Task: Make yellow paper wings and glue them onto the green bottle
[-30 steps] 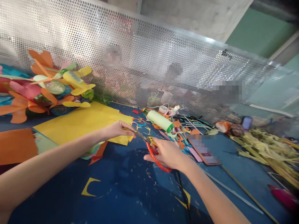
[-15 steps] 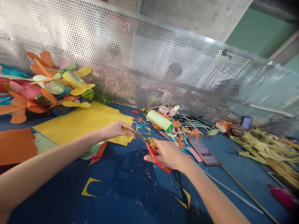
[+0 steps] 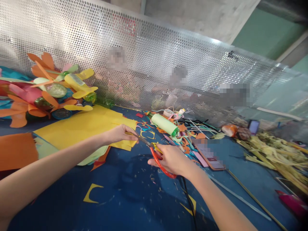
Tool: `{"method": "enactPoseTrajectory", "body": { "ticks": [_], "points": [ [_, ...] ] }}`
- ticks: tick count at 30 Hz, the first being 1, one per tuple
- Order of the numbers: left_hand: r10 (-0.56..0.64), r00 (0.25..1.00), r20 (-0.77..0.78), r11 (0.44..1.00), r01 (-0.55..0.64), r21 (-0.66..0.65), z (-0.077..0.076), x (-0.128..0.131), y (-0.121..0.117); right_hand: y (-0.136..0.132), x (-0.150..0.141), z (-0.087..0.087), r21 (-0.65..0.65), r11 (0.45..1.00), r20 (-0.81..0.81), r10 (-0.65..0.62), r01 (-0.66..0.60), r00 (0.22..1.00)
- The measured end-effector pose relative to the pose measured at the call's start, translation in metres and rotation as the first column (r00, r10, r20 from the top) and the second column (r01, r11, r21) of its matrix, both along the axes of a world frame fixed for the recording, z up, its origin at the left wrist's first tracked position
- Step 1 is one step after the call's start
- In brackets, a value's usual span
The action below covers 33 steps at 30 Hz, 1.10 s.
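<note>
My right hand [image 3: 171, 158] grips red-handled scissors [image 3: 157, 158] over the blue table [image 3: 134, 199]. Their blades point left and up, into the edge of a yellow paper sheet [image 3: 84, 126]. My left hand [image 3: 121, 133] pinches that sheet's near corner, right beside the blade tips. The blades look nearly closed on the paper edge. The sheet lies flat on the table with a pale green sheet [image 3: 92, 157] and orange paper under it.
Paper flowers on bottles [image 3: 48, 93] pile up at the left, an orange sheet [image 3: 16, 150] in front of them. A green-wrapped bottle [image 3: 166, 124], coloured scraps, a phone [image 3: 209, 153] and dry leaves [image 3: 276, 154] lie to the right. A perforated metal screen [image 3: 154, 64] stands behind.
Almost nothing has moved. The scissors' blades have closed slightly on the yellow paper edge, and my left hand has shifted a little with the sheet.
</note>
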State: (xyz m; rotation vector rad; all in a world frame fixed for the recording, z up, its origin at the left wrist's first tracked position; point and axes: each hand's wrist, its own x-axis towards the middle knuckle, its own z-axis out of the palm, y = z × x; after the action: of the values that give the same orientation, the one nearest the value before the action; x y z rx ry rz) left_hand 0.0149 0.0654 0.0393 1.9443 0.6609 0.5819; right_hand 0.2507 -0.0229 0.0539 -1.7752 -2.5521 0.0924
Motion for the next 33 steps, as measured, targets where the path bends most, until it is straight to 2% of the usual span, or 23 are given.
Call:
{"method": "enactPoseTrajectory", "body": {
  "ticks": [12, 17, 20, 23, 26, 30, 33],
  "points": [
    [-0.059, 0.998, 0.001, 0.995, 0.059, -0.075, 0.001, -0.002, 0.002, -0.001, -0.005, 0.001, -0.006, 1.000, -0.035, 0.017, -0.017, 0.999],
    [-0.029, 1.000, 0.002, 0.982, 0.029, -0.188, -0.003, -0.003, 0.004, 0.005, -0.005, -0.007, 0.011, 0.999, -0.082, 0.045, -0.044, 0.996],
    [0.061, 0.998, 0.002, 0.962, -0.058, -0.268, -0.011, -0.002, 0.005, 0.019, -0.004, -0.012, 0.060, 0.998, -0.101, -0.001, 0.007, 0.995],
    [0.189, 0.982, 0.006, 0.930, -0.178, -0.322, -0.019, 0.002, 0.005, 0.045, -0.004, -0.015, 0.080, 0.984, -0.046, -0.156, 0.159, 0.987],
    [0.234, 0.971, 0.056, 0.908, -0.198, -0.368, -0.023, 0.008, 0.001, 0.076, -0.007, -0.019, 0.096, 0.968, -0.038, -0.228, 0.231, 0.973],
    [0.300, 0.951, 0.077, 0.902, -0.257, -0.347, -0.021, 0.013, -0.007, 0.105, -0.014, -0.024, 0.101, 0.962, -0.071, -0.246, 0.252, 0.967],
    [0.288, 0.952, 0.100, 0.909, -0.240, -0.340, -0.022, 0.015, -0.008, 0.109, -0.018, -0.024, 0.113, 0.969, -0.136, -0.206, 0.222, 0.969]
  ]
}}
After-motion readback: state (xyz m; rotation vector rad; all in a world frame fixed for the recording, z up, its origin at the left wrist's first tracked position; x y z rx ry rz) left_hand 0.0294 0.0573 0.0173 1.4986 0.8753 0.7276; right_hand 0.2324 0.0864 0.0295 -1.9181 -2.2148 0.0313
